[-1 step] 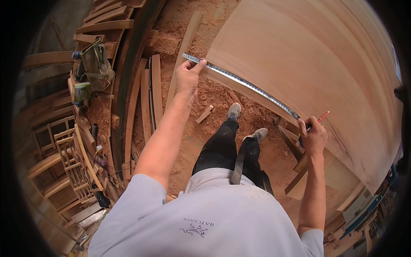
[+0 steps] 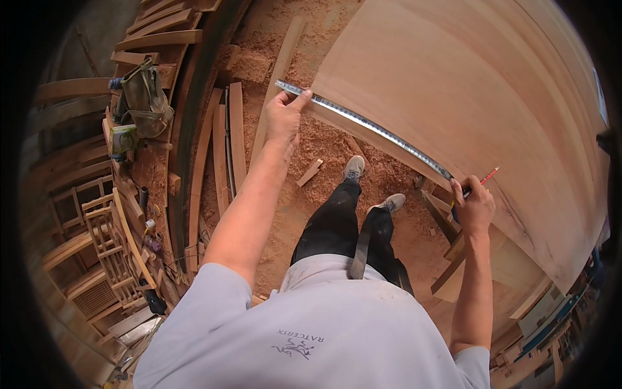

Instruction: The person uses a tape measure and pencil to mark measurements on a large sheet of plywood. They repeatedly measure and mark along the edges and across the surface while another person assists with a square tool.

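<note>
A tape measure (image 2: 382, 132) has its metal blade stretched along the near edge of a large wooden panel (image 2: 440, 84). My left hand (image 2: 285, 117) pinches the blade near the panel's left corner, and a short end of it sticks out beyond my thumb. At the other end, my right hand (image 2: 475, 206) is closed around the tape's case, most of which my fingers hide. A red pencil (image 2: 491, 176) also pokes up from that hand, its tip over the panel.
Reddish shavings and a small wood offcut (image 2: 310, 173) lie on the floor by my shoes. To the left are long boards (image 2: 236, 129), a bench with a green canvas bag (image 2: 144, 97), and wooden frames (image 2: 107, 236). More timber (image 2: 451, 269) lies under the panel.
</note>
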Demonstrator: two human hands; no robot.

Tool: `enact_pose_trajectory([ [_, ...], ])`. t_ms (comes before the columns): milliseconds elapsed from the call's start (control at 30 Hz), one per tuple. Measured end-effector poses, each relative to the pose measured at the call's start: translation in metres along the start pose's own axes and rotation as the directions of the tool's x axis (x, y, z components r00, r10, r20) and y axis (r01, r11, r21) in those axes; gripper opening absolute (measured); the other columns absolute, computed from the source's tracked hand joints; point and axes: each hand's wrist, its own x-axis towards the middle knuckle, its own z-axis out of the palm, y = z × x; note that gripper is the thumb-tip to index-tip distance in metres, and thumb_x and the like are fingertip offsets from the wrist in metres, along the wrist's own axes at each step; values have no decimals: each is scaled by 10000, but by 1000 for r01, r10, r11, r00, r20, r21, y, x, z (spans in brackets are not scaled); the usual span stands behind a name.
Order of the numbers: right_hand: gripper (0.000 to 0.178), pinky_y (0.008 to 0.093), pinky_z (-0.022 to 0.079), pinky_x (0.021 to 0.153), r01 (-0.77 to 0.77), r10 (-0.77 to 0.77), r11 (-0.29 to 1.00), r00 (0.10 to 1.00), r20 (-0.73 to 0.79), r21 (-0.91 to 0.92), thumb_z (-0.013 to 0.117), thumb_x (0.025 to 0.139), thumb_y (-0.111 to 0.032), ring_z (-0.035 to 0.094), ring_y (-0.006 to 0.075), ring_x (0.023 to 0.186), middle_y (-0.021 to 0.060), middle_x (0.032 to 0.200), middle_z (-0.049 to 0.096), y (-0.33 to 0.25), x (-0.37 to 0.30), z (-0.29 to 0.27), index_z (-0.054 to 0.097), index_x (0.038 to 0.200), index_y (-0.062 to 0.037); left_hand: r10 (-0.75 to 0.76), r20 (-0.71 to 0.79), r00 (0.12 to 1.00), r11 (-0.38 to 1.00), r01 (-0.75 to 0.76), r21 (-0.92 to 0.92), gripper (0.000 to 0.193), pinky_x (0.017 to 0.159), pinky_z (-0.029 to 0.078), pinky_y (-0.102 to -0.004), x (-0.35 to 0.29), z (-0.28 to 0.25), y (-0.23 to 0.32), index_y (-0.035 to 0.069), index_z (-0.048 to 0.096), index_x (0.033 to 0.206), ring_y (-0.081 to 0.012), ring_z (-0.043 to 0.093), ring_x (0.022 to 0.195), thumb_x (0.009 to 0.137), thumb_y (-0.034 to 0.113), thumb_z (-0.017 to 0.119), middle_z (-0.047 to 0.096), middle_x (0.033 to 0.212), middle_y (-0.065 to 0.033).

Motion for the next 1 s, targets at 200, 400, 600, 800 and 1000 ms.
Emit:
enact_pose_trajectory([
  [200, 378, 440, 511, 627, -21, 22, 1000, 999, 26, -23, 757, 901, -405, 663, 342, 683, 116, 704, 667, -3, 3, 0, 606, 798, -74, -11, -26, 1000, 1000, 11, 10, 141, 776, 521, -260, -5, 6, 3, 13, 714, 954, -119, 646, 816, 855, 15, 814, 707, 898, -38],
  [400, 379, 445, 512, 634, -34, 35, 999, 999, 38, -37, 758, 900, -395, 665, 359, 689, 133, 709, 669, -8, 4, -2, 610, 790, -64, -9, -19, 1000, 999, 9, 34, 139, 784, 525, -269, -8, 8, 7, 18, 712, 941, -125, 646, 815, 848, 0, 813, 703, 892, -38],
  [600, 383, 448, 513, 629, -62, 63, 998, 996, 64, -19, 757, 900, -395, 668, 363, 691, 141, 698, 666, -10, 5, -5, 613, 773, -64, 3, -24, 1000, 999, -1, 49, 137, 777, 530, -273, -8, 8, 6, 16, 710, 940, -127, 651, 811, 848, -4, 810, 705, 890, -41],
  [800, 405, 430, 508, 593, -16, 17, 999, 999, 34, -37, 743, 901, -444, 666, 338, 661, 115, 680, 665, -6, 5, -2, 617, 755, -87, 62, -20, 998, 993, -60, 103, 141, 726, 534, -261, -4, 5, 2, 6, 710, 939, -124, 660, 790, 845, 3, 815, 714, 887, -47],
  [1000, 430, 405, 504, 574, -12, 10, 994, 1000, -16, -107, 735, 904, -477, 663, 304, 630, 85, 659, 666, -6, 2, 1, 611, 746, -97, 53, -22, 998, 990, -50, 135, 143, 734, 516, -258, -5, 7, 3, -8, 727, 945, -118, 649, 792, 837, 13, 819, 713, 890, -46],
])
